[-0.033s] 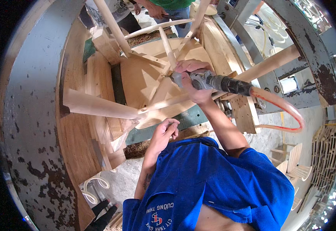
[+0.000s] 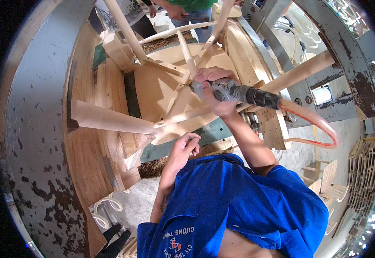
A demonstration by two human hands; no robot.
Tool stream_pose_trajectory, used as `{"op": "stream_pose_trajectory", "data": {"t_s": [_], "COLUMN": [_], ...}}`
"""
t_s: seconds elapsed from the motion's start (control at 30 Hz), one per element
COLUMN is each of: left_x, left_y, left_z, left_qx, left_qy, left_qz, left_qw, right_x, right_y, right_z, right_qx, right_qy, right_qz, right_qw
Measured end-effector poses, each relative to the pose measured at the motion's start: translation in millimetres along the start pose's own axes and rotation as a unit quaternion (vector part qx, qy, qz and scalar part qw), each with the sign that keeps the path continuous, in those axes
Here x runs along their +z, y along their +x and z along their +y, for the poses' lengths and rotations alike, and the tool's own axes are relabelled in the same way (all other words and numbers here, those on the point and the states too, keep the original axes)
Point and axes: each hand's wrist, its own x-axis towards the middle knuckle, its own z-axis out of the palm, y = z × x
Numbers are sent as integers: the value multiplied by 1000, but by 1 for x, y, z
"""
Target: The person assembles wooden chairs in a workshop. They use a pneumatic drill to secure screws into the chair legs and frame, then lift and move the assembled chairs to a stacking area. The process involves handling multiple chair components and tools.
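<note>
Next to nothing has moved since the earlier frame. At centre, the right hand [image 2: 220, 103] wraps a hose-fed tool [image 2: 227, 89], its tip by the crossing braces [image 2: 179, 103] of the wooden chair [image 2: 153, 88], upper centre; the left hand [image 2: 185, 147], half-curled below, seems empty. Legs [image 2: 114, 117] and braces are in place; whether that joint is fastened, I cannot tell.

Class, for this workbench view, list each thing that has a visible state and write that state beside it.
Right hand: gripping the hose-fed hand tool
Left hand: loosely curled, holding nothing visible
Hose-fed hand tool: held; whether running, cannot tell
Clear red-marked hose: attached, bent in a loop
Wooden chair: underside up, legs fitted
Grey metal frame: paint chipped
Blue shirt: worn, creased
</note>
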Motion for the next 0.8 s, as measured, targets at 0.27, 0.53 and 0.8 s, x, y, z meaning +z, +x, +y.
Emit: {"op": "stream_pose_trajectory", "data": {"t_s": [0.27,0.53,0.8], "left_x": [-1,13,16], "left_y": [5,3,15], "left_z": [-7,5,78], "left_qx": [9,22,122], "left_qy": [8,72,106], "left_qz": [-19,-8,135], "left_qw": [1000,997,977], "right_x": [-2,15,29], "right_y": [-2,41,79], "right_z": [5,18,62], "right_qx": [9,142,195], "right_qy": [-46,-77,-131], "right_qz": [-17,-66,-61], "right_qw": [999,985,970]}}
